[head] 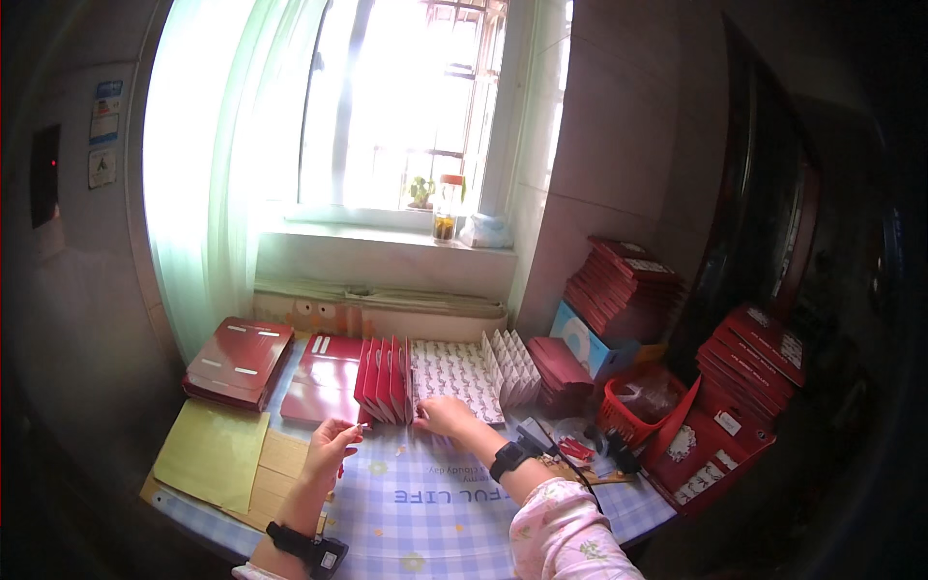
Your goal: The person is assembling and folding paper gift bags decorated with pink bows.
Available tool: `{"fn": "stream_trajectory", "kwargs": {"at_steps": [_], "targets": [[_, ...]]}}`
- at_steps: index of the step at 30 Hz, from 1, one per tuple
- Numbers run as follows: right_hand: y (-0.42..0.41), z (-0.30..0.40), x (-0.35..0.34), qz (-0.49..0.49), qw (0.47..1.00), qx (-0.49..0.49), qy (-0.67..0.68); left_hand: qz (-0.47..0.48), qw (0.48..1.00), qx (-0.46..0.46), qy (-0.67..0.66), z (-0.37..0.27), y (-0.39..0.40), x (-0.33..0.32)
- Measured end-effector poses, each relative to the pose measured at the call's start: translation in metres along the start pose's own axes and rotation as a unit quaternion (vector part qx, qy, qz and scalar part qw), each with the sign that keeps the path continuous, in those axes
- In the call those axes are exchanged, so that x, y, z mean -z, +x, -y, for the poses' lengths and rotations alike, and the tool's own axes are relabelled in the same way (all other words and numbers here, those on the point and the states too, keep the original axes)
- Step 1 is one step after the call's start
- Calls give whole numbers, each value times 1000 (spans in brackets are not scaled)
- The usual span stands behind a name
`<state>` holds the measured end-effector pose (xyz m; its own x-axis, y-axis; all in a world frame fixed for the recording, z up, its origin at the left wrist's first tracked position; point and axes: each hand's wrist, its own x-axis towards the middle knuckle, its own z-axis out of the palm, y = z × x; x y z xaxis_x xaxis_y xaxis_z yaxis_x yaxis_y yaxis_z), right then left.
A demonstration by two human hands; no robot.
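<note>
My left hand (pixel 328 451) is above the tablecloth, a small white piece (pixel 361 427) pinched between thumb and fingertip; it is too small to identify. My right hand (pixel 444 417) reaches to the near left corner of a stack of patterned white paper sheets or wallets (pixel 453 373). Its fingertips are curled at that corner, and whether they grip anything is hidden. Just left of it, several red folded card wallets (pixel 383 380) stand upright like a fan. A flat red stack (pixel 319 380) lies beyond my left hand. Folded patterned pieces (pixel 512 366) stand at the right.
Red folders (pixel 239 355) and a yellow-green sheet (pixel 212 453) on a wooden board (pixel 279 467) lie left. To the right are dark red sleeves (pixel 558 373), a red plastic basket (pixel 641 406), a black cable (pixel 580 475) and piled red packages (pixel 750 362). A lidded jar (pixel 445 210) stands on the windowsill.
</note>
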<state>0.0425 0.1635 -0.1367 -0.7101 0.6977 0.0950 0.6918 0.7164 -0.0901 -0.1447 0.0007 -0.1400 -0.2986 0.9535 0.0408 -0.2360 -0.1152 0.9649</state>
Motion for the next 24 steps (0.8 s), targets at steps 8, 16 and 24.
{"fn": "stream_trajectory", "kwargs": {"at_steps": [8,16,24], "targets": [[0,-11,7,9,990,137,-16,-3,1000,-6,24,-2,-1,-2],[1,-10,10,24,988,152,-23,6,999,-5,34,3,1,1],[1,-11,13,37,992,114,41,6,999,-3,43,2,1,-1]]}}
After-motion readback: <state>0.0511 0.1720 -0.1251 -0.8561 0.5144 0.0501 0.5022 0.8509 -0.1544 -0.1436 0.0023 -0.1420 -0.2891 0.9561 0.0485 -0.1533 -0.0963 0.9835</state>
